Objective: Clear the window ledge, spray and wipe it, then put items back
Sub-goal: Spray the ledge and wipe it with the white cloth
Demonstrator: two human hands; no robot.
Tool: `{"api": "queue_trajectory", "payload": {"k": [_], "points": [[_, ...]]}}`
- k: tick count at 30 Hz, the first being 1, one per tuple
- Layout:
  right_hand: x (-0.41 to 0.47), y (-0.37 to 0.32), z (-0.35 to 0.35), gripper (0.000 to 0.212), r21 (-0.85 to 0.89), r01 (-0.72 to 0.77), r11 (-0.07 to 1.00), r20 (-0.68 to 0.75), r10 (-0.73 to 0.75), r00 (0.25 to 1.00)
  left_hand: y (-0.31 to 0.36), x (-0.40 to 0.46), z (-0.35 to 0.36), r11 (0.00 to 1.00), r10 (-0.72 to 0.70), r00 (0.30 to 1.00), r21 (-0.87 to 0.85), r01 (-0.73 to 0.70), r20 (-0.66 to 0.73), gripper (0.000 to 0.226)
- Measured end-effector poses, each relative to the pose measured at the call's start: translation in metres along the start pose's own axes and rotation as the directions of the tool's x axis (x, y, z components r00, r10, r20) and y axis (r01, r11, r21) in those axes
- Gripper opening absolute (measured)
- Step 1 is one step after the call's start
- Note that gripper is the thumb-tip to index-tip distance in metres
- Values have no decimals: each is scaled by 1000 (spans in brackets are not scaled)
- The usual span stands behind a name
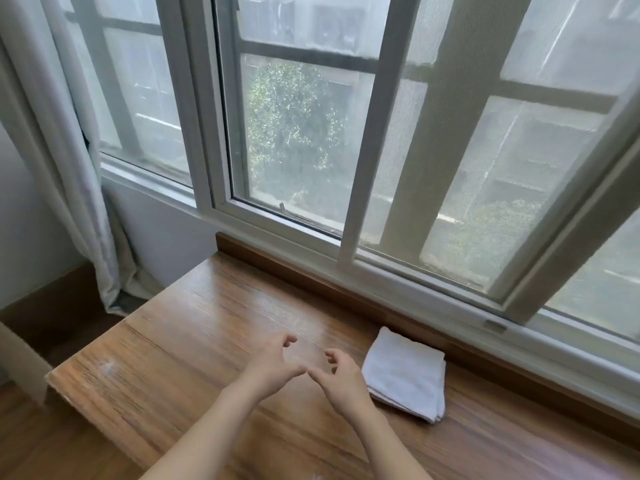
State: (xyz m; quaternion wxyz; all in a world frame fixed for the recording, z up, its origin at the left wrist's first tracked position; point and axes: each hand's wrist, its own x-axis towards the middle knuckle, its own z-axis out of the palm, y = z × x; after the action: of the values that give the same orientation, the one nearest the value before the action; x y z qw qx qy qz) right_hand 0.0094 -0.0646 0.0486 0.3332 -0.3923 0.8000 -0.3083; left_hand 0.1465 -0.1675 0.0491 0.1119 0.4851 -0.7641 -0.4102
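Two hands hovered side by side above the wooden window ledge (194, 306). The left hand (273, 363) and the right hand (341, 374) each had loosely curled fingers and held nothing, their thumb tips nearly meeting. One folded white cloth (405, 372) lay on the ledge, just right of the right hand. One curtain (59, 157) hung at left.

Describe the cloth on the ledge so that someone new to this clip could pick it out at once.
Start at the big sliding window and drop to the wooden ledge beneath it. Just right of the right hand lies a white folded cloth, the only loose item visible on the wood.
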Motion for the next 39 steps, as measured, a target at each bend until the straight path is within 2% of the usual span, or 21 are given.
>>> {"api": "queue_trajectory", "payload": {"k": [10,14,18,24,30,35,39], "points": [[19,-3,9,66,31,-182,983,-128,184,974,5,58,-7,981,133,978,118,-153,162,61],[27,4,2,66,27,-257,966,-204,257,945,9,71,1,977,171,954,86,-197,246,64],[41,14,-8,64,27,-328,944,-310,320,895,12,85,16,979,161,937,70,-191,310,61],[50,47,-34,68,-130,-410,903,-410,327,851,34,104,59,990,112,916,31,-135,386,64],[66,81,-73,72,-257,-551,794,-421,421,803,68,120,109,983,144,887,43,-181,439,72],[75,112,-87,76,-171,-598,783,-402,499,768,81,135,141,977,165,853,36,-210,496,73],[76,128,-84,75,-210,-600,772,-392,495,775,86,144,159,969,165,851,80,-235,498,71]]}}
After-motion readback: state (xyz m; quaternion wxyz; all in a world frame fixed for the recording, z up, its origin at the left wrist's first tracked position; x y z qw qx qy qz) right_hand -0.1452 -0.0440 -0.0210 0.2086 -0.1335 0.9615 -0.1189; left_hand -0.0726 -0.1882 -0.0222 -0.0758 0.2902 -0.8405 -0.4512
